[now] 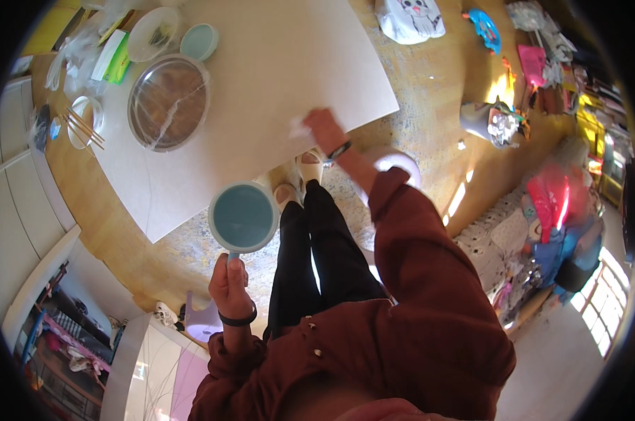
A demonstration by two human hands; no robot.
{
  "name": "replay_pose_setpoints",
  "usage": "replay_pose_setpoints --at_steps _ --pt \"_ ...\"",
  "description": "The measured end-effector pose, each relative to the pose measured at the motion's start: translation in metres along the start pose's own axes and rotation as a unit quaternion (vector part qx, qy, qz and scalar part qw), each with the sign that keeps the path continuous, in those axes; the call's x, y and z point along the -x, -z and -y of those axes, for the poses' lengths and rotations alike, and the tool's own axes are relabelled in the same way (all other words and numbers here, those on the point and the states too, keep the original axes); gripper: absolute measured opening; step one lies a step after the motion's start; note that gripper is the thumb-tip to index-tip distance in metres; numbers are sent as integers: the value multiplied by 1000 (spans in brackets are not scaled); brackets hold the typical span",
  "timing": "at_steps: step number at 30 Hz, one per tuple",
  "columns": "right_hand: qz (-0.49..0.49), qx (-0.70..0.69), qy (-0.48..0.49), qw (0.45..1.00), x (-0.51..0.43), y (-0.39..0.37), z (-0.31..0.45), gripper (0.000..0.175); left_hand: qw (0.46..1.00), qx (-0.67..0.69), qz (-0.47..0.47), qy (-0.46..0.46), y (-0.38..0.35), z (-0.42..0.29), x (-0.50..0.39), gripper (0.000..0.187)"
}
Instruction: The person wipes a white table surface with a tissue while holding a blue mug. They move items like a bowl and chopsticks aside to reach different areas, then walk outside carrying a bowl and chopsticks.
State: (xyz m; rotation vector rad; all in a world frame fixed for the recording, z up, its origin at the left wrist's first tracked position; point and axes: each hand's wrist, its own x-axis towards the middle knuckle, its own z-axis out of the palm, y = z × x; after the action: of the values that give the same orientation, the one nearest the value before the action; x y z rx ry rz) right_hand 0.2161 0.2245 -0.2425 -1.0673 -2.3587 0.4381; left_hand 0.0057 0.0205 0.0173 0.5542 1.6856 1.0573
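Note:
My left hand (229, 287) grips the handle of a blue-green cup (243, 217), held beside the front edge of a white table (264, 94). The cup's inside faces the camera; whether it holds liquid, I cannot tell. Over the table near its front edge, my right hand (325, 129) is slightly blurred, fingers curled on a crumpled white tissue or cloth (299, 128). A large round container with a clear cover (168, 102) rests on the table's left part. Behind it are a small light-green bowl (199, 42) and a translucent round lid or bowl (153, 34).
At the table's left edge, chopsticks (83, 126) lie across a white bowl (91, 113). A green-and-white packet (112, 58) and plastic bags (78, 58) lie behind. A pale round stool (406, 163) stands beside my right forearm. Rightward are a cat-print bag (412, 21) and a bin (478, 118).

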Motion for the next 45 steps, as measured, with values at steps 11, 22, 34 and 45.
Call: replay_pose_setpoints --at_steps 11,22,34,45 --pt "-89 43 -187 977 30 22 1 25 999 -21 26 -12 14 -5 18 31" --pt "29 89 -156 983 -23 67 -117 13 999 -39 -9 -22 -36 -41 -5 32" --pt "157 153 45 975 -278 17 -238 12 967 217 -134 5 -208 -96 -80 35" --pt "305 -3 307 902 -331 -23 -225 5 966 196 -167 15 -269 -127 -126 36"
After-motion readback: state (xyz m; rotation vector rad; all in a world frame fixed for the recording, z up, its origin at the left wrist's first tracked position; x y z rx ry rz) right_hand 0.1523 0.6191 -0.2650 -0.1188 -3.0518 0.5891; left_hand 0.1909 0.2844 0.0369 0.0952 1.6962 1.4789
